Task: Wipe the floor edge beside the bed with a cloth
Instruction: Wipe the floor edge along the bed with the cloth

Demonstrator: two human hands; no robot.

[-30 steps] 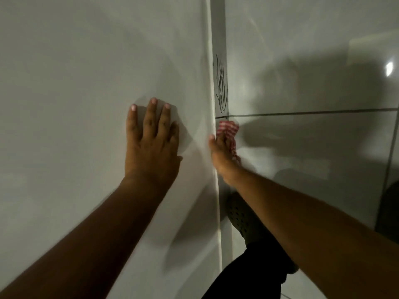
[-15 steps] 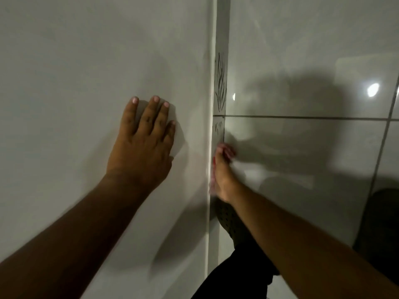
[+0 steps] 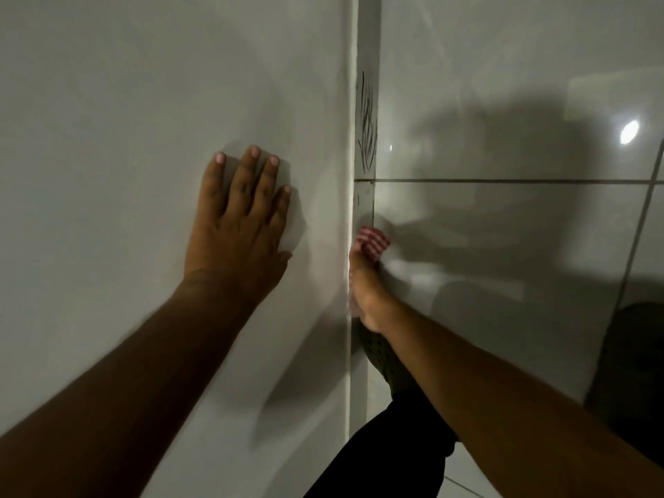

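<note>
- Head view, biggest thing first: the bed [image 3: 125,120] fills everything away from the grip on its left, a smooth pale surface ending in a straight edge that drops to the floor.
- Glossy floor tiles [image 3: 503,246] spread to the grip's other side, with a grout line crossing just beyond it and a lamp's glare far off.
- A narrow skirting strip [image 3: 366,102] runs along the bed edge; dark scribble marks [image 3: 367,131] sit on it well beyond the grip.
- Left hand [image 3: 239,228] lies flat and spread on the bed, holding nothing, bracing the lean.
- Right hand [image 3: 366,285] is closed around the cloth [image 3: 373,240], whose red-striped end pokes out ahead of the fingers, pressed into the floor edge.
- A dark perforated shoe [image 3: 384,361] sits just behind the wrist.
- Risks, as I judge them: the bunched cloth may ride over the corner rather than into it, the braced palm could slide on smooth bedding, and the strokes may stop short of the scribbles.
</note>
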